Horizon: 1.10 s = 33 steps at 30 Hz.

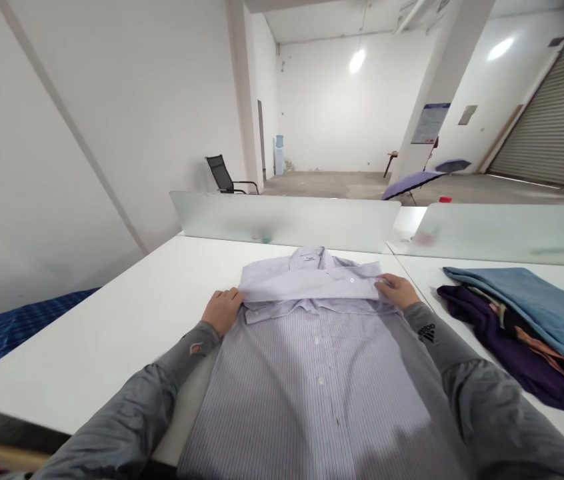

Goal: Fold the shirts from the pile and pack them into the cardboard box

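A striped button-up shirt (pixel 282 373) lies front side up on the white table, its collar at the far end and its lower part running out of view toward me. A sleeve (pixel 307 285) is laid crosswise over the chest below the collar. My left hand (pixel 223 311) has its fingers curled on the left end of that folded band. At the opposite end, my right hand (pixel 399 291) pinches the fabric near the cuff, close to a small button. Both hands are closed on the shirt, with their fingertips partly hidden.
Folded garments, a blue one (pixel 537 307) over a dark purple one (pixel 482 333), lie at the right on the white table (pixel 112 333). Frosted dividers (pixel 287 220) stand along its far edge. Blue patterned cloth (pixel 27 320) is at the left. Beyond are a black chair (pixel 221 175) and umbrellas (pixel 415 183).
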Each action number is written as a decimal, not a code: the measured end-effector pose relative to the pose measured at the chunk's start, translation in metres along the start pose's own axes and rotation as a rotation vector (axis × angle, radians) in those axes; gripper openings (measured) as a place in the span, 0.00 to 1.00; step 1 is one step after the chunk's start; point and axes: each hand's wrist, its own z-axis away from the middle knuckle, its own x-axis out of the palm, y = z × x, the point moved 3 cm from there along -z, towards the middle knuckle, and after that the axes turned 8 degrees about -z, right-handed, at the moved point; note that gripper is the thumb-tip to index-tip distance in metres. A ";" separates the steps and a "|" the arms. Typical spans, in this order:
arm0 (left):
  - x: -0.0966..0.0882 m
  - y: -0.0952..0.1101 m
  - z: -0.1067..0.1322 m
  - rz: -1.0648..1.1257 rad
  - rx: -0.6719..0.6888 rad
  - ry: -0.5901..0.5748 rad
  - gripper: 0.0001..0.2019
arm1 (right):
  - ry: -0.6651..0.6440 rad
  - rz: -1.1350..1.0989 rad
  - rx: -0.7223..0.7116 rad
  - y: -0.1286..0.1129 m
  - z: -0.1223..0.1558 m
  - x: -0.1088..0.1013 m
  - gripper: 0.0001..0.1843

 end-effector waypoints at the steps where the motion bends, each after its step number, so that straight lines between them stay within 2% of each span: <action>1: -0.002 0.001 0.003 0.006 0.039 -0.018 0.13 | -0.025 0.030 0.022 0.004 0.001 -0.003 0.06; 3: -0.007 0.001 0.006 0.022 0.072 -0.087 0.12 | -0.035 0.103 0.071 0.008 0.005 -0.006 0.05; 6: -0.018 -0.003 0.000 0.040 -0.012 -0.205 0.11 | 0.053 0.203 0.079 -0.002 0.012 -0.005 0.11; 8: -0.027 -0.006 -0.014 0.041 -0.102 -0.161 0.12 | 0.092 0.242 0.013 -0.018 0.015 0.004 0.16; 11: -0.033 -0.004 -0.049 0.126 -0.157 0.005 0.16 | 0.031 0.263 -0.121 -0.040 0.017 0.033 0.19; 13: -0.023 0.001 -0.074 0.237 -0.136 0.011 0.20 | -0.036 0.277 -0.174 -0.043 0.019 0.057 0.19; 15: -0.005 0.006 -0.095 0.306 -0.131 -0.047 0.22 | -0.070 0.306 -0.192 -0.036 0.020 0.075 0.19; 18: 0.022 0.008 -0.112 0.309 -0.179 -0.119 0.21 | -0.065 0.359 -0.197 -0.019 0.020 0.086 0.21; 22: 0.041 0.001 -0.115 0.309 -0.275 -0.136 0.14 | -0.032 0.401 -0.161 -0.007 0.018 0.083 0.21; 28: 0.035 -0.010 -0.108 0.292 -0.525 -0.029 0.14 | -0.088 0.426 -0.180 -0.012 0.017 0.083 0.22; 31: 0.023 -0.005 -0.103 0.308 -0.517 0.010 0.14 | -0.098 0.449 -0.181 -0.015 0.015 0.078 0.22; 33: 0.015 0.005 -0.097 0.315 -0.432 0.074 0.15 | -0.055 0.470 -0.219 -0.019 0.010 0.072 0.22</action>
